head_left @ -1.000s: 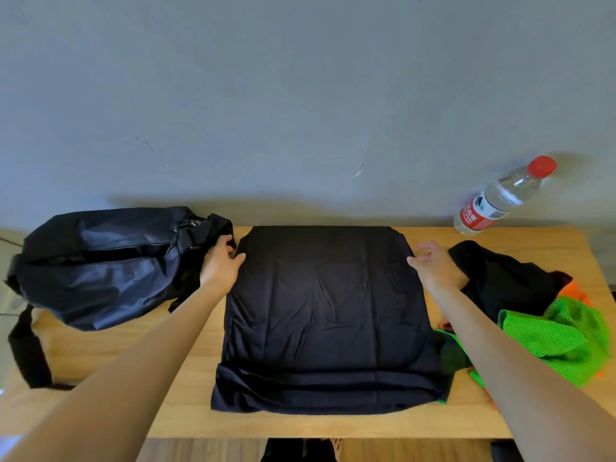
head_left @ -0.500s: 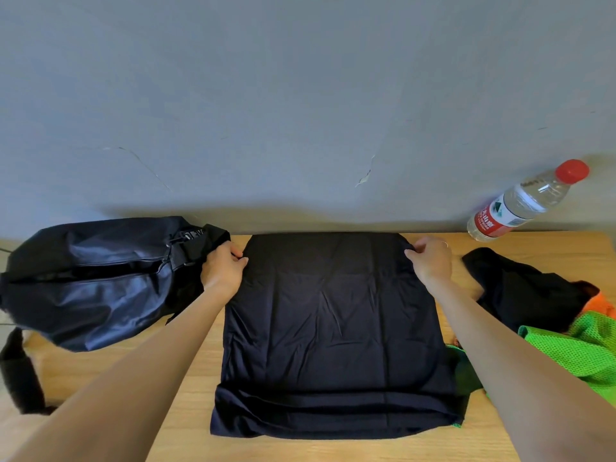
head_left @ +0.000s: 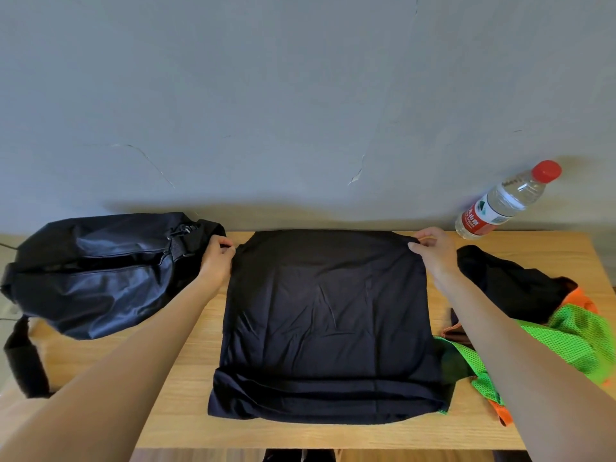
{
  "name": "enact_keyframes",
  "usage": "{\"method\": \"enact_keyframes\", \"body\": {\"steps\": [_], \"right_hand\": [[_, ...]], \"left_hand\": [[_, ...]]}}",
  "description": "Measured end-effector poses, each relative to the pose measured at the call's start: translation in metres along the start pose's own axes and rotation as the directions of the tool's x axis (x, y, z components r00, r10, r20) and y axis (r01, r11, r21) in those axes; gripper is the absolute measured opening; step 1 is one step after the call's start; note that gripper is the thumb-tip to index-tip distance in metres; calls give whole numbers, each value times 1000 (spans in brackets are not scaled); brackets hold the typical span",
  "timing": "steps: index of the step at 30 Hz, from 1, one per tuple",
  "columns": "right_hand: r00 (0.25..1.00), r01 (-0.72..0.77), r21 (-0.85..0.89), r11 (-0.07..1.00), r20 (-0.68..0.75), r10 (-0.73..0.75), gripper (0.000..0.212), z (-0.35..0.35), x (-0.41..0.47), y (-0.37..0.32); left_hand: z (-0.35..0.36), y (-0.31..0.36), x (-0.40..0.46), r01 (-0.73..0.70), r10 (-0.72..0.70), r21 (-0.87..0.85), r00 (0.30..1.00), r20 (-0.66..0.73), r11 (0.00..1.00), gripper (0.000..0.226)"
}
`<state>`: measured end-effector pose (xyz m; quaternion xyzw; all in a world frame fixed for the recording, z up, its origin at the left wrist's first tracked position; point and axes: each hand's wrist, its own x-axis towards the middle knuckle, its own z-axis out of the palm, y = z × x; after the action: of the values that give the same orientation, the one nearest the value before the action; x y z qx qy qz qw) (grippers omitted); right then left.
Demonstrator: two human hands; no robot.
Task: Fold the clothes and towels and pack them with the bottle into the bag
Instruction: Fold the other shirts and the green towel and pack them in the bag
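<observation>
Head view shows your left hand (head_left: pixel 216 261) and right hand (head_left: pixel 433 250) each pinching a far corner of the black garment (head_left: pixel 326 315), fingers clamped on the cloth at the upper middle of the frame. The garment lies flat across the centre of the surface (head_left: pixel 186 378), with a fold already banded along its near edge.

From here, your likeliest trouble is uneven lifting: if one corner rises ahead of the other, the fold will probably skew and the near band may slide open. The green mesh cloth (head_left: pixel 580 335), at the right, is tucked under the garment's right edge, so drawing the black fabric toward you could drag it along. Your left hand sits just beside the black bag (head_left: pixel 100 271), at the left, and could snag its zipper end. The bottle (head_left: pixel 500 201) stands at the upper right near your right hand; a wide elbow swing might topple it.
</observation>
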<state>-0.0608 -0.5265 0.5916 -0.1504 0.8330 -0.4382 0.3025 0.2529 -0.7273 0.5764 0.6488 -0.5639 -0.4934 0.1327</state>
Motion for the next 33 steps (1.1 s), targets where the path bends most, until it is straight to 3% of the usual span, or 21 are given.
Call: {"method": "enact_keyframes", "body": {"steps": [3, 5, 7, 12, 15, 26, 33], "right_hand": [[1000, -11, 59, 998, 30, 9, 19, -6, -5, -4], [998, -21, 83, 996, 55, 16, 21, -8, -8, -6], [997, -29, 103, 994, 67, 23, 22, -9, -11, -6], [998, -27, 146, 989, 66, 17, 13, -14, -12, -4], [999, -14, 155, 988, 54, 5, 13, -19, -13, -5], [988, 148, 184, 972, 5, -152, 20, -75, -38, -61], [955, 284, 86, 955, 59, -289, 20, -116, -58, -113]], "left_hand": [[2, 4, -8, 57, -44, -102, 991, 124, 993, 35], [4, 3, -10, 44, -40, -19, 985, 169, 999, 53], [8, 0, -8, 13, -23, 75, 991, 132, 997, 56], [10, -2, -9, -51, 45, 108, 998, 53, 993, 23], [5, 6, -14, -100, 96, 75, 994, 51, 992, 20], [-46, 70, -61, -156, 167, -328, 986, 5, 932, 8], [-93, 114, -90, -342, 334, -202, 940, -74, 918, 5]]}}
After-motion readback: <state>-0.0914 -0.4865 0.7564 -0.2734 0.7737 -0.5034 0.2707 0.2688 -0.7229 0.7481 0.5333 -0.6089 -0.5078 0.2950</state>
